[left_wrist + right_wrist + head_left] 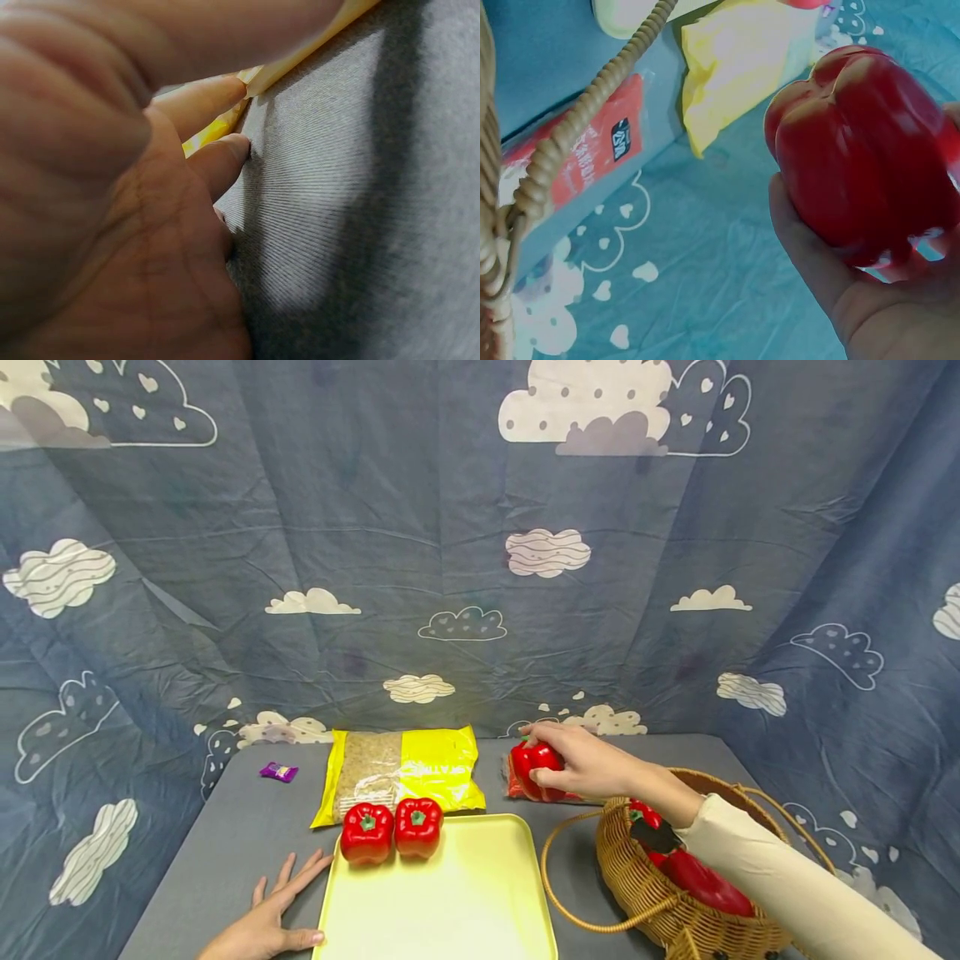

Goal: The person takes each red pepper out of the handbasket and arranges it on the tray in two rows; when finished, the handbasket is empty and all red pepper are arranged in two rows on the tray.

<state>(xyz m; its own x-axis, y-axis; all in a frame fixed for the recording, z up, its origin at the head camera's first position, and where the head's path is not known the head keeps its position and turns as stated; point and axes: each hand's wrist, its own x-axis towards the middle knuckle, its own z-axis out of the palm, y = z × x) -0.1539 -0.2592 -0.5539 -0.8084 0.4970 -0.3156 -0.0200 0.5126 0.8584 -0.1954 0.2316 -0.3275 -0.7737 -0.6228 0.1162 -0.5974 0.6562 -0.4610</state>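
My right hand (581, 762) grips a red bell pepper (537, 768), held up between the tray and the wicker basket. In the right wrist view the fingers and thumb curve round that bell pepper (862, 157). Spread fingers mark my left hand (273, 910), which rests at the left edge of the pale yellow tray (480, 910), its thumb touching the rim. Two more red bell peppers, a left one (367, 832) and a right one (418, 827), sit side by side in the tray's far left corner.
Behind the tray lies a yellow packet (438, 768), with a small purple wrapped sweet (278, 772) to its left. A red packet (604, 142) lies beneath the lifted pepper. The wicker basket (622, 860) at right holds red vegetables (705, 881); its handle (551, 893) loops toward the tray.
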